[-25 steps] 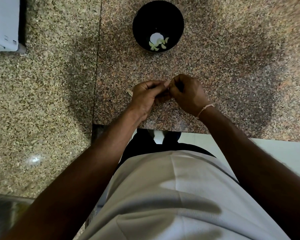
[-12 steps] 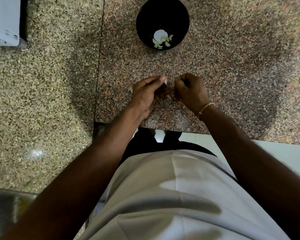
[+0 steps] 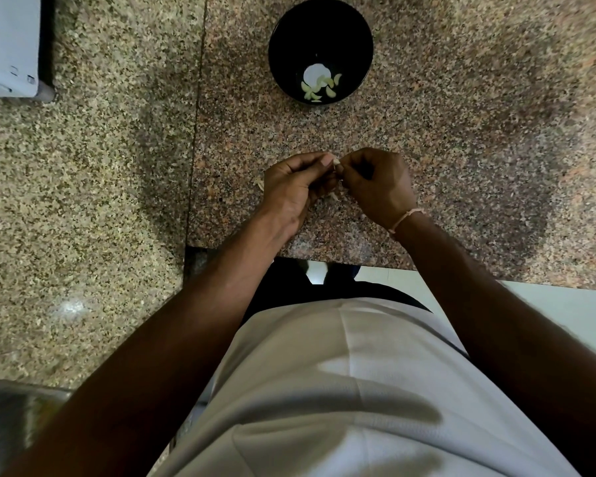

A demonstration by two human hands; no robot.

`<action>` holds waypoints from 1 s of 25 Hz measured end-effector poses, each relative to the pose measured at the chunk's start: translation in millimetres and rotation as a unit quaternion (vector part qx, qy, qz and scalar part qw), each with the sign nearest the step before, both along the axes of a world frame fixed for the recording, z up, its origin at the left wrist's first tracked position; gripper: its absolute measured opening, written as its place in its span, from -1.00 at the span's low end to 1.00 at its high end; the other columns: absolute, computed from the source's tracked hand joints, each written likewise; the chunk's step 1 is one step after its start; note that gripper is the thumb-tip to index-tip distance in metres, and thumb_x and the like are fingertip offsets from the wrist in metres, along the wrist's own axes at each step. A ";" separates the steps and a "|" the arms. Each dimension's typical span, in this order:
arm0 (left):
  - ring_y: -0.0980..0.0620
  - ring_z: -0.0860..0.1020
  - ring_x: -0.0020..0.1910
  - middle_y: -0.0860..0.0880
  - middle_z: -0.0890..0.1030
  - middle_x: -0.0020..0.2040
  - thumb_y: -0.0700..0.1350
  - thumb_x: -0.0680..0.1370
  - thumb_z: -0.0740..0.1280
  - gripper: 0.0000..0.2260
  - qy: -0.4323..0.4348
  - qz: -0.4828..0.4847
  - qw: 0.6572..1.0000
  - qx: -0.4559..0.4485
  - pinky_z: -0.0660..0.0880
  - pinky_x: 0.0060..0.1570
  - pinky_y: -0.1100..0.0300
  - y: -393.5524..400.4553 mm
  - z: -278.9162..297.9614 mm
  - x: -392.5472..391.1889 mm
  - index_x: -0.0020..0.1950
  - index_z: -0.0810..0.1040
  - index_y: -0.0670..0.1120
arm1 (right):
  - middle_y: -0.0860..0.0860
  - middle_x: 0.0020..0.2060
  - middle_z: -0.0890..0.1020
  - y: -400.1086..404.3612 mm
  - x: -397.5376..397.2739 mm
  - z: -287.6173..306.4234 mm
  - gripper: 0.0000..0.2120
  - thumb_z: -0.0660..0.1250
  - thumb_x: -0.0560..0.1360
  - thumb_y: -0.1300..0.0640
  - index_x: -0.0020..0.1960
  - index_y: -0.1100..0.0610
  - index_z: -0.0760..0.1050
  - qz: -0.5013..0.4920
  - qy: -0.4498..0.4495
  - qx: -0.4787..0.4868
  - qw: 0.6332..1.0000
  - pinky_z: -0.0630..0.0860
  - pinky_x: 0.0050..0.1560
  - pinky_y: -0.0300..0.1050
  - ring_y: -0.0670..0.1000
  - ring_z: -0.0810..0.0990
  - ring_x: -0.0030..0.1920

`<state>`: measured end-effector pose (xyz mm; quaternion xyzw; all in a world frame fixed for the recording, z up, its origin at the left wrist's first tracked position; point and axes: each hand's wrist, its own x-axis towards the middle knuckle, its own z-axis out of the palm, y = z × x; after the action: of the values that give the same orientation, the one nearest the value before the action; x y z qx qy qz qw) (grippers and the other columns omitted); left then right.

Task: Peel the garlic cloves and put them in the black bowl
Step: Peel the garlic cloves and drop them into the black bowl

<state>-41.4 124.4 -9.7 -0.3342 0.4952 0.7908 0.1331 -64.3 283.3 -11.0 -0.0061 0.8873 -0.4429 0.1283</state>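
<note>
A small pale garlic clove (image 3: 337, 163) sat pinched between the fingertips of both hands, above the speckled granite worktop (image 3: 461, 132) and a little in from its near edge. The left hand (image 3: 295, 191) curled its fingers and thumb round the clove from the left, and the right hand (image 3: 375, 184) met it from the right, its fingers bent in tight so that the two hands touched at the clove. Only a sliver of the clove showed past the left thumbnail; the rest was hidden by the fingers, and whether skin was on it could not be made out. A thin cord band (image 3: 405, 218) circled the right wrist. Pale scraps of peel (image 3: 258, 183) lay on the worktop just beside the left hand's outer edge, and another bit (image 3: 334, 196) showed under the gap between the hands. The black bowl (image 3: 289, 39) stood well apart from the hands, toward the far edge of the worktop, holding several peeled cloves (image 3: 319, 87) round a bright white spot on its bottom. A white appliance (image 3: 9, 46) was cut off at the far left corner, and a blurred metal surface (image 3: 11, 418) at the near left corner.
</note>
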 end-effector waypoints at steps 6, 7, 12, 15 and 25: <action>-0.02 0.70 -0.19 -0.21 0.73 -0.05 -0.34 0.55 0.46 -0.86 0.001 -0.003 1.000 -0.001 0.70 -0.09 0.13 -3.6 -3.3 0.5 0.11 0.68 -0.31 | -0.11 -0.32 0.65 -0.8 2.4 5.7 -0.91 0.44 0.53 0.11 -0.04 0.09 0.72 0.002 0.024 0.005 1.000 0.39 -0.37 -0.40 -0.24 0.55 -0.37; -0.03 0.71 -0.18 -0.22 0.73 -0.03 -0.35 0.55 0.45 -0.85 0.002 -0.007 1.000 0.000 0.70 -0.06 0.12 -4.0 -3.2 1.1 0.12 0.67 -0.32 | -0.13 -0.34 0.62 -1.0 2.9 6.9 -0.91 0.45 0.51 0.12 -0.05 0.08 0.73 -0.004 0.027 0.006 1.000 0.35 -0.40 -0.44 -0.27 0.53 -0.40; -0.06 0.72 -0.10 -0.19 0.74 0.01 -0.37 0.56 0.42 -0.84 0.004 -0.021 1.000 0.003 0.70 -0.05 0.11 -6.5 -2.7 3.7 0.13 0.66 -0.34 | -0.20 -0.42 0.57 -4.0 8.0 13.0 -0.94 0.47 0.45 0.13 -0.11 0.05 0.72 -0.017 0.041 0.007 0.999 0.31 -0.47 -0.45 -0.30 0.50 -0.46; -0.05 0.72 -0.11 -0.18 0.74 0.02 -0.38 0.57 0.40 -0.86 0.012 -0.034 0.999 0.000 0.70 -0.11 0.12 -7.8 -3.3 6.3 0.11 0.67 -0.31 | -0.11 -0.39 0.60 -5.9 10.9 15.7 -0.93 0.46 0.44 0.12 -0.13 0.05 0.73 -0.016 0.065 0.023 0.997 0.30 -0.45 -0.47 -0.30 0.48 -0.43; -0.04 0.70 -0.13 -0.12 0.74 -0.02 -0.40 0.57 0.40 -0.86 0.052 -0.071 0.996 -0.013 0.70 -0.04 0.11 -16.9 -7.4 12.0 0.10 0.68 -0.30 | -0.13 -0.44 0.60 -8.8 13.0 7.0 -0.87 0.40 0.53 0.11 -0.20 0.00 0.63 -0.093 -0.005 -0.005 0.996 0.35 -0.47 -0.34 -0.22 0.51 -0.48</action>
<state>-29.4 107.5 -17.0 -0.2583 0.5338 0.7894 0.1587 -51.3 274.5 -4.0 0.0779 0.8810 -0.4577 0.0911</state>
